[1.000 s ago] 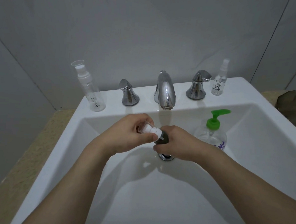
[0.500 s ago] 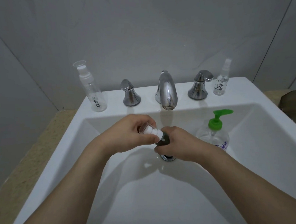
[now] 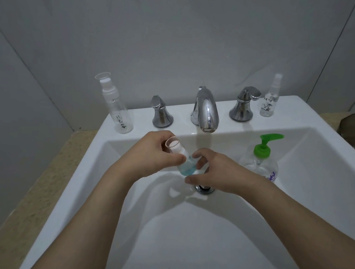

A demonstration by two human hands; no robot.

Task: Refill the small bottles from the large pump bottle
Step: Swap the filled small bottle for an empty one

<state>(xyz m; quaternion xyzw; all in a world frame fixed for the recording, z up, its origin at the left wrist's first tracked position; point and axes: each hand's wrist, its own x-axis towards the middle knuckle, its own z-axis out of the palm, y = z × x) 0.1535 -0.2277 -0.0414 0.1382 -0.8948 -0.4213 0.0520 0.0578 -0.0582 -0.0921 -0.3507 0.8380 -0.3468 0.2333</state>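
Now the left hand (image 3: pixel 156 154) pinches the white cap end of the small bottle (image 3: pixel 183 161), thumb along its neck, fingers curled round the top. The bottle is tilted, cap toward the person's left, blue liquid showing in its lower body. The right hand (image 3: pixel 216 172) has loosened since half a second ago: then its fingers wrapped the bottle's base and hid it; now they spread, fingertips (image 3: pixel 198 156) only touching or just off the glass, thumb below. Whether it holds any weight cannot be told.

Judgement: the change reads as a re-grip during unscrewing of the cap, so the refill itself is not yet begun on this bottle. The cap appears seated; no gap visible at the neck.

Just right of the grip, inside the sink (image 3: pixel 187 239), stands the pump bottle (image 3: pixel 260 160), green pump upright, apart from both hands. Directly below the grip is the drain (image 3: pixel 204 189). Behind, the tap (image 3: pixel 206 111). Far left on the ledge, a clear bottle (image 3: pixel 116 107); far right, a slimmer one (image 3: pixel 269 98). Both are capped and untouched.
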